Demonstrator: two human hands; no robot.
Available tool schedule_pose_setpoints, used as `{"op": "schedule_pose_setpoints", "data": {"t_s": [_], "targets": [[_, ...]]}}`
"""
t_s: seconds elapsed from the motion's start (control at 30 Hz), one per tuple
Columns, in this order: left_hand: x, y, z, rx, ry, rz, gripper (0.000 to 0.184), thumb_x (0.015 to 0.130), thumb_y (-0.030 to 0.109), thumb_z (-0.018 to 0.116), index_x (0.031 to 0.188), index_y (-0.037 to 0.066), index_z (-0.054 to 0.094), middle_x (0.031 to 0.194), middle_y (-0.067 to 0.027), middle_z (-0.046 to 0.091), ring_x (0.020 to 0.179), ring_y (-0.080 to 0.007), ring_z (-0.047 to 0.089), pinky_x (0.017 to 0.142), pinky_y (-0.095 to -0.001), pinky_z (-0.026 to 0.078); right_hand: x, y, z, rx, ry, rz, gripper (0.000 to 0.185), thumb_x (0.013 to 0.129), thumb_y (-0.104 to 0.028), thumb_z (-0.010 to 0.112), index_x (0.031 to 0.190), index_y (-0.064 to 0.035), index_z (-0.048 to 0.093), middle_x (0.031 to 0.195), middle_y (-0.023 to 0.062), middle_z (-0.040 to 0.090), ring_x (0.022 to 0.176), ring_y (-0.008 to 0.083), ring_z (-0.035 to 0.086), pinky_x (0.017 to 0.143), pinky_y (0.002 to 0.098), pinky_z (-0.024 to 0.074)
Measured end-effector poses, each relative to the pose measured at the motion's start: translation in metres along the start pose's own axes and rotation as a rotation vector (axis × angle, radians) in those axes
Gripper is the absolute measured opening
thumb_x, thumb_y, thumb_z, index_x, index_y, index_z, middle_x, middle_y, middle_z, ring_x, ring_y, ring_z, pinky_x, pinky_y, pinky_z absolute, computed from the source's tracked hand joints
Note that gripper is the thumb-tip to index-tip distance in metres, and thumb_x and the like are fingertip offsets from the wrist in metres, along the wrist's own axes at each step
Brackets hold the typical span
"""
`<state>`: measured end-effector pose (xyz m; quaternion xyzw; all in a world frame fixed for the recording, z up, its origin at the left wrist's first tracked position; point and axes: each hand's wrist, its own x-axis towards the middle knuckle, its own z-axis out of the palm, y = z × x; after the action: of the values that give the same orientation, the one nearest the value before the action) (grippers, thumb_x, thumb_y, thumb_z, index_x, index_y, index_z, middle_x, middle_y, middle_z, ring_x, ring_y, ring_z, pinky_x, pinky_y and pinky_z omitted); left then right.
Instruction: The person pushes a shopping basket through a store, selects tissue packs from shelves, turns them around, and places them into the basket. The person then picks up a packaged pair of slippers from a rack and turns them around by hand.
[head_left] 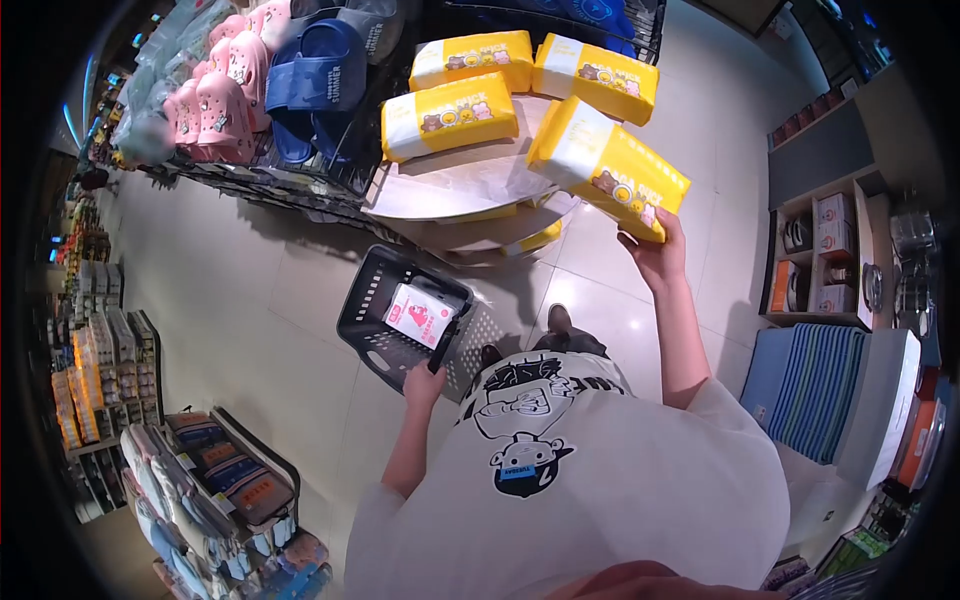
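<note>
My right hand [657, 248] is closed on the lower end of a yellow and white tissue pack [610, 165] printed with cartoon animals. The pack is tilted, beside a display stand [455, 190] where several like packs lie, one of them a tissue pack [450, 118] at the near left. With my left hand [424, 384] I grip the handle of a dark grey shopping basket [385, 360], which hangs low by my legs. Inside it lies a white package [420, 315] with pink print.
Pink clogs [230, 90] and blue slippers [318, 85] fill a wire rack at the upper left. Shelves [825, 250] with boxes stand at the right, above folded blue striped goods [805, 390]. A textile rack [235, 475] is at the lower left. Tiled floor [290, 310] runs between them.
</note>
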<state>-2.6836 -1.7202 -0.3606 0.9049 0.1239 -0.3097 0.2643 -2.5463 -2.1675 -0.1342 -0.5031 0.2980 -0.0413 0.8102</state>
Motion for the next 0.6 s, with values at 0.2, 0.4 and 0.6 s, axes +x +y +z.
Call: {"op": "schedule_pose_setpoints", "data": {"t_s": [0.2, 0.4, 0.6], "targets": [[0.001, -0.031, 0.002, -0.198, -0.043, 0.137, 0.064, 0.081, 0.049, 0.074, 0.128, 0.008, 0.059, 0.102, -0.0207, 0.073, 0.099, -0.0412, 0.07, 0.085, -0.0488, 0.054, -0.082, 0.079, 0.015, 0.158, -0.151, 0.149, 0.052, 0.09, -0.044, 0.061, 0.129, -0.0109, 0.057, 0.121, 0.0084, 0.065, 0.106, 0.0243, 0.063, 0.094, 0.0415, 0.0473], [0.009, -0.019, -0.038, -0.443, -0.103, 0.24, 0.054, 0.097, 0.044, 0.063, 0.129, 0.001, 0.053, 0.098, -0.0141, 0.066, 0.089, -0.023, 0.065, 0.082, -0.037, 0.051, -0.144, 0.147, 0.068, 0.088, -0.073, 0.218, 0.051, 0.09, -0.042, 0.063, 0.128, -0.0087, 0.057, 0.117, 0.0081, 0.065, 0.103, 0.0218, 0.063, 0.087, 0.0379, 0.049], [0.036, 0.021, -0.111, -1.036, -0.232, 0.356, 0.04, 0.107, 0.04, 0.041, 0.129, 0.008, 0.054, 0.103, -0.0005, 0.064, 0.087, -0.0068, 0.055, 0.066, -0.0211, 0.038, -0.166, 0.17, 0.09, -0.073, -0.13, 0.23, 0.055, 0.088, -0.038, 0.065, 0.131, -0.0049, 0.055, 0.118, 0.0073, 0.065, 0.102, 0.0192, 0.062, 0.086, 0.0354, 0.0484]]}}
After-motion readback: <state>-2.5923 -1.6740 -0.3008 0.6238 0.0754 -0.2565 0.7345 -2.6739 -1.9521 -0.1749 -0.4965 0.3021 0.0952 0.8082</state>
